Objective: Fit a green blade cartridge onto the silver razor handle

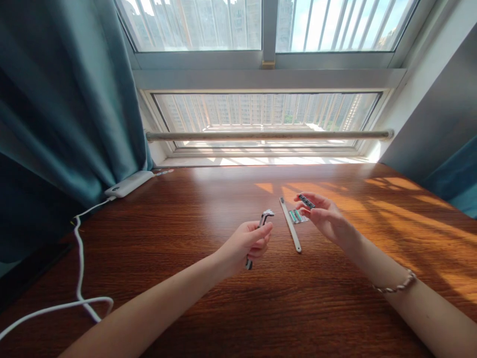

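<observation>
My left hand (255, 239) is wrapped round a razor handle (265, 217), its bent metal-looking top above my thumb and its dark end below my fingers. My right hand (323, 214) pinches a small dark razor cartridge (306, 201) between thumb and fingers, up and to the right of the handle. Between the two hands a white toothbrush (291, 228) lies on the table. Beside it, partly behind my right fingers, rests a clear pack with green-striped pieces (297, 217), which look like spare cartridges.
The brown wooden table (179, 298) reaches to the window sill. A white power strip (130, 184) with a white cable (80, 263) lies at the left by a blue curtain (74, 99). A metal rail (268, 135) crosses before the window.
</observation>
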The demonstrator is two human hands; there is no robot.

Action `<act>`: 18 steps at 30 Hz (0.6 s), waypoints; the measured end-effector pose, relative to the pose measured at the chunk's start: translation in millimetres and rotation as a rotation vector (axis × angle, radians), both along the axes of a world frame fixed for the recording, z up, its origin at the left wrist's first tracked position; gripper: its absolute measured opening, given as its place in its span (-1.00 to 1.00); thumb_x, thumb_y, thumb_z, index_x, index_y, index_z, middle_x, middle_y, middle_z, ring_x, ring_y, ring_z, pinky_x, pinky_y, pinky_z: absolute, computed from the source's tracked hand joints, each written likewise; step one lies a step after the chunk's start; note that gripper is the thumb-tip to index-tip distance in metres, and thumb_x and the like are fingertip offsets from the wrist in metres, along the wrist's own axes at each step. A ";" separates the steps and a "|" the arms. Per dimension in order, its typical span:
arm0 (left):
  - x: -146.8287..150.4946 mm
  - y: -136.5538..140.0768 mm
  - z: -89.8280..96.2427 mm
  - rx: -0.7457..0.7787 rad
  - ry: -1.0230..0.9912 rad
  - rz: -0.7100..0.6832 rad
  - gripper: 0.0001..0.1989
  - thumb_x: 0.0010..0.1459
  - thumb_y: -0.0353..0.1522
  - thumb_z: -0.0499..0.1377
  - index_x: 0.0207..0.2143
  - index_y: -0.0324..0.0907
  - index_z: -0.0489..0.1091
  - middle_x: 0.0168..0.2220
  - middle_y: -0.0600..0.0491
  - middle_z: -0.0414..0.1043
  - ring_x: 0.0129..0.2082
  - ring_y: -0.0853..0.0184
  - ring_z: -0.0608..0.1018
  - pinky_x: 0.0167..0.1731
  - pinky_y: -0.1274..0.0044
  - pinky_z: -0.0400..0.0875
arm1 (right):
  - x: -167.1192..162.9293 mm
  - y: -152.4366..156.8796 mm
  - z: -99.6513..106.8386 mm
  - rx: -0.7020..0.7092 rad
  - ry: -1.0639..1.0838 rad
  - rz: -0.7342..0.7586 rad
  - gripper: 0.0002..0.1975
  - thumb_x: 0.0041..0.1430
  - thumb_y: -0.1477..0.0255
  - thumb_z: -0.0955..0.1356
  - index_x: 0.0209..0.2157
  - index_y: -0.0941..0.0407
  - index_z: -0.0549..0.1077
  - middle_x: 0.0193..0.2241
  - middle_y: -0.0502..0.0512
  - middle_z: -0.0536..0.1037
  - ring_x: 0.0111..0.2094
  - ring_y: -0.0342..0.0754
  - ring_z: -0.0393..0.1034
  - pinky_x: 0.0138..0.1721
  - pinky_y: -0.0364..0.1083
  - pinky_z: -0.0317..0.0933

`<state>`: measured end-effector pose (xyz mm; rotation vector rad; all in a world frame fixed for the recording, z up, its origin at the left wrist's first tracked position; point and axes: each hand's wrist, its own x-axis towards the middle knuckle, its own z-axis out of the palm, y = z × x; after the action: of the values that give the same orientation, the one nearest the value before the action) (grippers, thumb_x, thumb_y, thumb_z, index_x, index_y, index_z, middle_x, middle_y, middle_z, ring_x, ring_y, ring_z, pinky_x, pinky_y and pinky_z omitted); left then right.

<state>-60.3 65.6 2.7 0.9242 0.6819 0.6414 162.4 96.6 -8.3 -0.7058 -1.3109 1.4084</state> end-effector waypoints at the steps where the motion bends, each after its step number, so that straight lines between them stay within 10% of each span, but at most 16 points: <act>1: 0.4 0.0 -0.5 0.002 0.015 0.033 -0.68 0.01 -0.18 0.15 -0.55 -0.22 0.16 -0.74 0.30 -0.19 -0.74 0.59 -0.11 -0.74 0.66 -0.30 | -0.2 -0.8 1.4 0.047 -0.085 0.001 -0.65 -0.11 0.40 0.41 -0.19 0.02 0.43 -0.19 0.08 0.45 -0.26 -0.08 0.33 -0.22 -0.06 0.20; 8: 5.0 -1.7 -5.8 -0.007 0.087 0.116 -0.69 -0.09 -0.21 0.24 -0.41 -0.26 0.28 -0.73 0.30 -0.11 -0.74 0.61 -0.06 -0.71 0.64 -0.26 | -26.9 -26.5 9.8 0.468 -0.604 -0.037 -0.57 -0.13 0.51 0.39 -0.14 0.05 0.38 -0.06 0.15 0.32 -0.06 0.05 0.22 -0.21 -0.05 0.21; 18: 4.4 -4.6 -9.2 0.006 0.036 0.099 -0.74 -0.04 -0.25 0.21 -0.39 -0.25 0.29 -0.73 0.29 -0.10 -0.73 0.60 -0.09 -0.72 0.63 -0.27 | -39.7 -38.9 10.8 0.566 -0.656 -0.046 -0.54 -0.11 0.58 0.35 -0.09 0.04 0.33 -0.11 0.14 0.34 -0.06 0.02 0.23 -0.11 -0.02 0.19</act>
<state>-55.9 61.0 -6.5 0.9133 0.7620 0.7166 122.7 57.7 2.5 -0.8211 -2.0712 0.7057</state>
